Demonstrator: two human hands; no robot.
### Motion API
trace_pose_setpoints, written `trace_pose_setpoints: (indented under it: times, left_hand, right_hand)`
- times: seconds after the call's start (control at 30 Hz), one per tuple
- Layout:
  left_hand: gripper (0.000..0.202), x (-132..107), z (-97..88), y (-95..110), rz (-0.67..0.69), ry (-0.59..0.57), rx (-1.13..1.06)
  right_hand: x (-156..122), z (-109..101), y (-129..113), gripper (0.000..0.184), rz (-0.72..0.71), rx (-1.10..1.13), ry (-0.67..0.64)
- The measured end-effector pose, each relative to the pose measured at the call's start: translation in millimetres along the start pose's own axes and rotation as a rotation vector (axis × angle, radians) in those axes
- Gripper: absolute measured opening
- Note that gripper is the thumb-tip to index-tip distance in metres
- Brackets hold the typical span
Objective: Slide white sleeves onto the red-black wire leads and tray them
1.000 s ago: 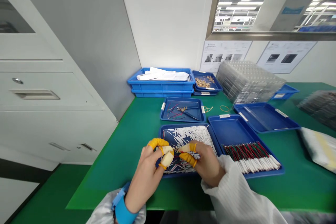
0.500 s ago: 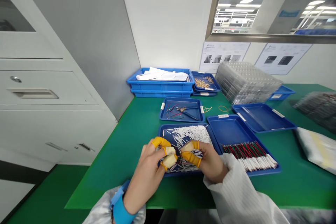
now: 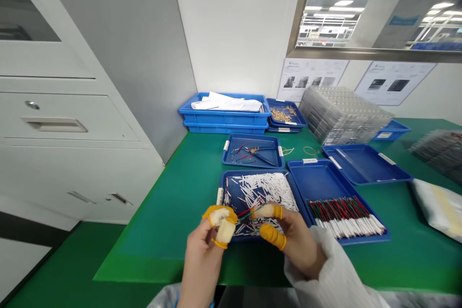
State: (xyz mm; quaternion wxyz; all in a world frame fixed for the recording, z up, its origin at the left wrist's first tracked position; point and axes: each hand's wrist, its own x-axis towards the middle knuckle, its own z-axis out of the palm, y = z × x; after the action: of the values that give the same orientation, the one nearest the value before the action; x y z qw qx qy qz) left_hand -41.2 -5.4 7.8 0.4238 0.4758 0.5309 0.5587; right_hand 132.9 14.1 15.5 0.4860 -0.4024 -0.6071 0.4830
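Left hand (image 3: pixel 206 245): tips in yellow finger cots (image 3: pixel 210 212) are pressed together, red and green wires (image 3: pixel 245 213) apparently pinched between them.
Right hand (image 3: pixel 295 235): thumb and forefinger are spread; forefinger contact with the wires cannot be told.
Wires: held over the tube tray (image 3: pixel 234 193); probably light, limp and easily kinked, best gripped along the insulation.
White tubes (image 3: pixel 277 185): heaped in the tube tray; likely prone to rolling.
White-ended wires (image 3: pixel 344 216): lined up in a tray right of the tube tray.
Cutters (image 3: pixel 262 157): laid behind the tube tray.
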Motion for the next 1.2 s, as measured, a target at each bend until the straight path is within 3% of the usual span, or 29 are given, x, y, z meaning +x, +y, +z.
trace_pose_setpoints:
  times: [0.1, 0.2, 0.5, 0.7, 0.9, 1.07, 1.2]
  left_hand:
    - [0.019, -10.3, 11.4, -5.6, -0.026, -0.078, -0.018]
    - [0.013, -15.6, 13.2, -7.7, 0.021, -0.168, 0.045]
    - [0.018, -17.5, 14.0, 18.3, 0.118, -0.444, 0.434]
    - [0.031, -23.7, 21.4, 6.4, 0.218, -0.311, 0.511]
    - [0.034, -30.5, 27.9, 0.3, 0.250, -0.346, 0.483]
    - [0.024, -33.1, 32.0, -1.1, 0.316, -0.279, 0.374]
    - [0.022, -35.6, 31.5, -3.8, 0.472, -0.359, 0.394]
  right_hand:
    - [-5.4, 13.0, -0.7, 0.011, 0.052, 0.239, 0.069]
    - [-6.3, 14.1, -2.8, 0.011, 0.064, 0.304, 0.098]
    - [-11.8, -0.7, -18.4, 0.001, 0.110, 0.180, -0.043]
    - [-13.5, -2.1, -10.6, 0.006, 0.150, 0.217, 0.031]
    - [-15.4, 0.2, -5.7, 0.017, 0.142, 0.177, 0.060]
    - [-21.3, -3.0, -1.8, 0.022, 0.066, 0.157, 0.093]
    - [-30.2, -8.3, 3.0, 0.024, 0.016, 0.213, 0.111]
